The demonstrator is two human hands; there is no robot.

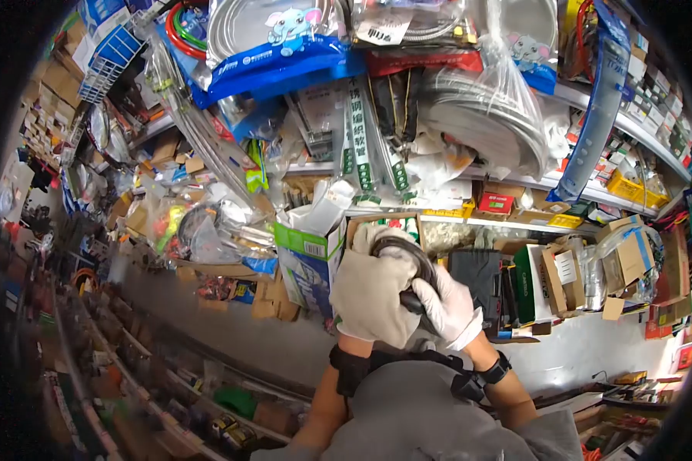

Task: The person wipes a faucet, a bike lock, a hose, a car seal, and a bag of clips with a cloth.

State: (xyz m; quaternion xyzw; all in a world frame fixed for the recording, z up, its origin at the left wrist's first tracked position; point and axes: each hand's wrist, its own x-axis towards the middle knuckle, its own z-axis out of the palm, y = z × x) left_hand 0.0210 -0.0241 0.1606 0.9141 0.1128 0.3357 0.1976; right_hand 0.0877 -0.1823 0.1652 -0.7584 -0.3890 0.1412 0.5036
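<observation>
A beige cloth [373,296] covers most of my left hand [355,326], whose fingers are hidden underneath; it holds the cloth against a dark coil of hose or cable [415,257]. More of the cloth bunches around the coil's far side. My right hand [447,307], in a white glove, is closed around the coil's right side, thumb along it. Both hands are in front of my body, above an open carton [355,230] on the low shelf. A green, white and blue box [307,250] stands just left of my left hand.
Bagged braided hoses [484,115] hang ahead above the shelf. Right of my hands are a black case [475,280] and a green and white box [532,284]. Cardboard boxes [273,300] sit at the left on the grey floor [207,323]. Shelving runs along the lower left.
</observation>
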